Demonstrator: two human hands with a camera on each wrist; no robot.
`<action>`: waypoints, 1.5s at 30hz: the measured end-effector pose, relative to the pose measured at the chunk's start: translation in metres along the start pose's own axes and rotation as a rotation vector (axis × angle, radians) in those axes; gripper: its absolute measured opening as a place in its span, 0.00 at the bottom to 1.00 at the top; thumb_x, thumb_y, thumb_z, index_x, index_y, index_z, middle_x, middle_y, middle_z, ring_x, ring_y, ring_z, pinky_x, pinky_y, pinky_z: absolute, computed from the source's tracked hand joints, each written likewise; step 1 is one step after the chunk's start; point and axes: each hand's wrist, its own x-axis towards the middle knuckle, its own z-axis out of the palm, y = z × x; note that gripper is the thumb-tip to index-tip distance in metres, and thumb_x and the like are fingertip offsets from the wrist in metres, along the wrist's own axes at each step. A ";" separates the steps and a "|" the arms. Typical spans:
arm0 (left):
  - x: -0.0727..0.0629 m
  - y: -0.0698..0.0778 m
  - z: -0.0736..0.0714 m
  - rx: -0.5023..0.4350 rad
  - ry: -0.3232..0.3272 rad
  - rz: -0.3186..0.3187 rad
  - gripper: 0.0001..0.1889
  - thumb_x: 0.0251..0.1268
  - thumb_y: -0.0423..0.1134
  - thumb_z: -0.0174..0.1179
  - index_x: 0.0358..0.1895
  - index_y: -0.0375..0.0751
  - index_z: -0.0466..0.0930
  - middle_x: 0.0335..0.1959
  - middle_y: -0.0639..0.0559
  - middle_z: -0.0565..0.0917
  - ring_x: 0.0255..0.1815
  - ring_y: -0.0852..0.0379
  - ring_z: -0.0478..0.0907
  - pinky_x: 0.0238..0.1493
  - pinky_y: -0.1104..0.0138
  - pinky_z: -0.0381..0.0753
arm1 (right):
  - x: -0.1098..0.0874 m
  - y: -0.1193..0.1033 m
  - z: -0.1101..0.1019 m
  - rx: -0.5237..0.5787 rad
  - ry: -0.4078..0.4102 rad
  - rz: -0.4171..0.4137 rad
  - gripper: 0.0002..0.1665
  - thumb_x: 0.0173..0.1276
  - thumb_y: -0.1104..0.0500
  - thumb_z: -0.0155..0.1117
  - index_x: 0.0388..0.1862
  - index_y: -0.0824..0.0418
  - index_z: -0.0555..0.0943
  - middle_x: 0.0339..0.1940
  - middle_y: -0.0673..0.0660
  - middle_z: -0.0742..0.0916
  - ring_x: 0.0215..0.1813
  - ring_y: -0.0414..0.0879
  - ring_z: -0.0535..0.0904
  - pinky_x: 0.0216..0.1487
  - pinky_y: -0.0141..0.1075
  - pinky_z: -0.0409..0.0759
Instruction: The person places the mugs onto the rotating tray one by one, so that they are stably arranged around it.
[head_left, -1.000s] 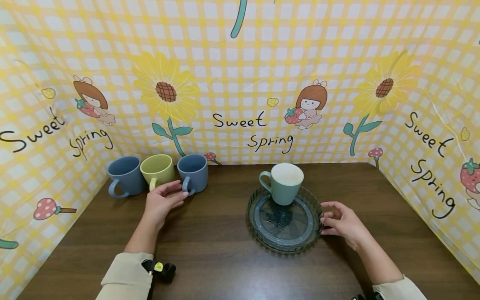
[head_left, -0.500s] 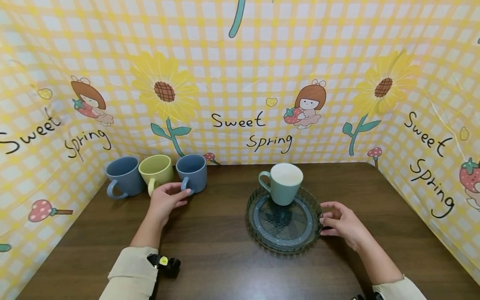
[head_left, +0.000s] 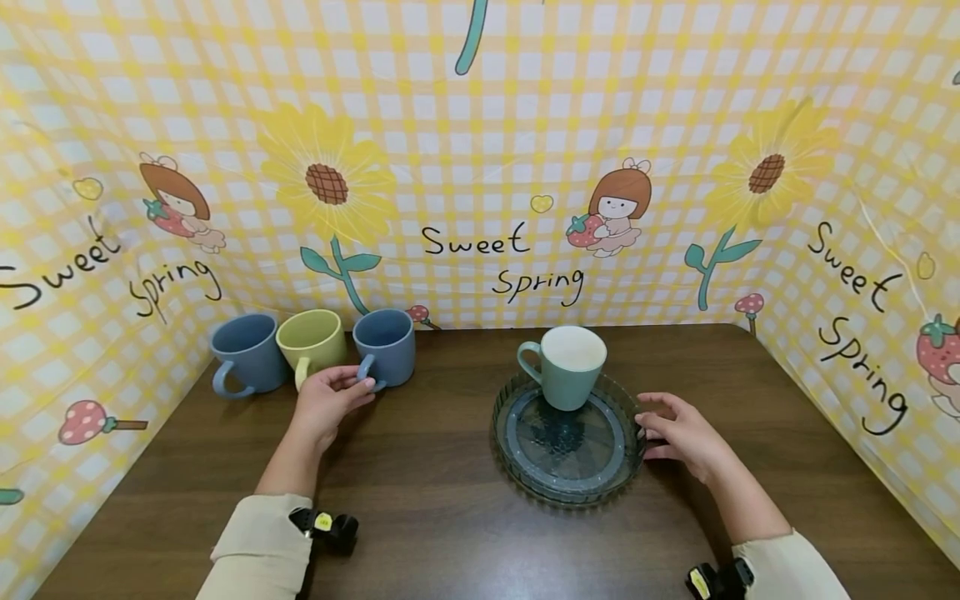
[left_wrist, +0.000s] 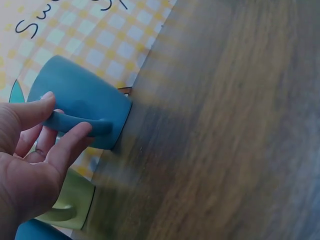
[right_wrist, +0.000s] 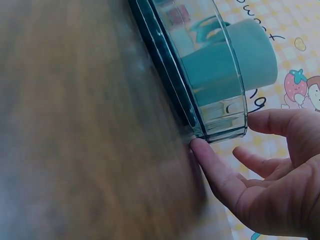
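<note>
In the head view, my left hand [head_left: 327, 404] is at the handle of the right-hand blue mug [head_left: 391, 350]. The left wrist view shows thumb and fingers pinching that handle [left_wrist: 80, 122], with the mug upright at the table's back edge. A lime-green mug [head_left: 311, 340] and another blue mug [head_left: 247, 354] stand close to its left. My right hand [head_left: 686, 437] is at the right side of a round, clear dark tray [head_left: 566, 483] with a fluted rim. Its straight fingertips touch the tray's rim and base edge. A pale green mug [head_left: 573, 375] stands upright at the tray's back.
The dark wooden table [head_left: 442, 517] carries everything. A yellow checked cloth [head_left: 465, 150] with flowers and lettering walls it in at the back and both sides. Tabletop lies between the left row of mugs and the tray.
My left fingers have settled on the blue mug's handle, which has shifted slightly. My right hand has slid a little up and back along the tray's side. The tray and its mug stay put.
</note>
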 end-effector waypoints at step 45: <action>-0.026 -0.001 0.002 -0.076 -0.160 0.068 0.10 0.61 0.24 0.64 0.45 0.23 0.79 0.40 0.35 0.86 0.43 0.50 0.86 0.43 0.61 0.85 | 0.002 0.003 -0.003 0.054 -0.042 -0.055 0.31 0.74 0.65 0.54 0.71 0.75 0.59 0.47 0.62 0.81 0.41 0.46 0.78 0.38 0.43 0.86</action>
